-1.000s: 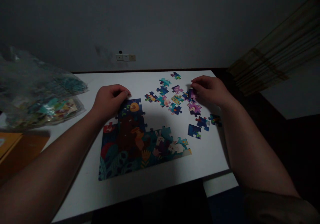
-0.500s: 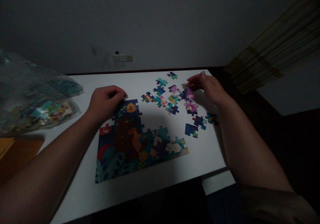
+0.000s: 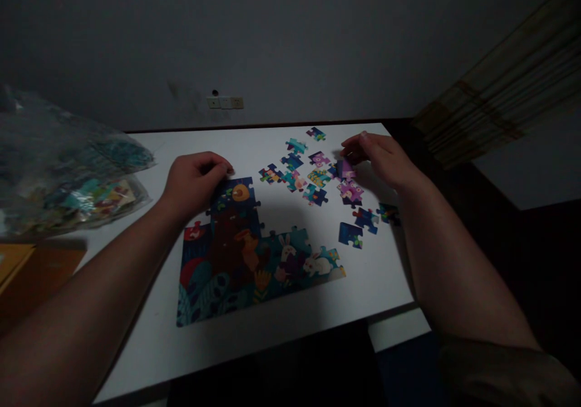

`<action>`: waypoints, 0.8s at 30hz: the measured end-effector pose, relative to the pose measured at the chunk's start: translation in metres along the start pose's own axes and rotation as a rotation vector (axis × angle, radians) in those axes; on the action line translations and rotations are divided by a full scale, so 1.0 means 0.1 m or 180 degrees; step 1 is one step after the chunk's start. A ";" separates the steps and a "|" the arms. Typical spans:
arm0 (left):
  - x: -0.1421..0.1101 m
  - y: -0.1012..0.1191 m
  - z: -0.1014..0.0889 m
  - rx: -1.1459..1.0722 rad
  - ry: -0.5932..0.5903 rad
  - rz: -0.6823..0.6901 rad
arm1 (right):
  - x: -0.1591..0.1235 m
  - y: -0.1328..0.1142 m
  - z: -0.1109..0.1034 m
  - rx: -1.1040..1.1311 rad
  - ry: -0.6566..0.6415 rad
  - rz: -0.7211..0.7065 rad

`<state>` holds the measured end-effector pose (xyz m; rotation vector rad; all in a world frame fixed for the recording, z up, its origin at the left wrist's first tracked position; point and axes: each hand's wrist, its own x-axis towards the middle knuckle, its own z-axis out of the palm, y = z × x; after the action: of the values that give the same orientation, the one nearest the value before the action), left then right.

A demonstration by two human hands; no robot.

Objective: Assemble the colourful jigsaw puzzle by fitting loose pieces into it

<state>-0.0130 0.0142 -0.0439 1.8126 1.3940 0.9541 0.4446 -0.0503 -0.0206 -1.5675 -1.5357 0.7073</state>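
The right hand [image 3: 381, 162] is pinching a purple puzzle piece [image 3: 345, 168] between thumb and fingertips, just above the loose pieces [image 3: 313, 180] that are lying scattered on the far right part of the white desk [image 3: 372, 274]. The piece is looking light, flat and rather stiff, probably cardboard, so it is best to take it by the edges; its knobs could bend if they are squeezed hard. It is small, purple with a bit of dark blue. The left hand [image 3: 193, 183] is resting curled with its fingers together on the top left corner of the half-built puzzle [image 3: 245, 255], and I cannot tell whether it is holding a piece. A plastic bag [image 3: 68, 177] is lying at the left of the desk.
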 end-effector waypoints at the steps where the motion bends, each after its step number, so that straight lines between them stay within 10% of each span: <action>1: 0.00 0.00 0.00 0.0000 0.0006 -0.0008 | 0.00 0.00 0.00 -0.0001 -0.0006 0.0004; 8: 0.00 0.03 0.00 -0.0048 0.0008 0.0014 | -0.02 0.02 0.00 0.0086 -0.0031 -0.0021; 16: -0.01 0.04 0.00 0.0044 0.0002 -0.0073 | -0.06 -0.10 -0.26 -0.0442 -0.1151 0.0094; 24: 0.01 -0.01 -0.02 0.0051 -0.0052 -0.0039 | -0.04 -0.20 -0.08 0.0172 -0.0278 0.0047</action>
<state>-0.0150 0.0155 -0.0442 1.8174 1.4050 0.9225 0.4404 -0.0571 -0.0006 -1.5270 -1.5565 0.8285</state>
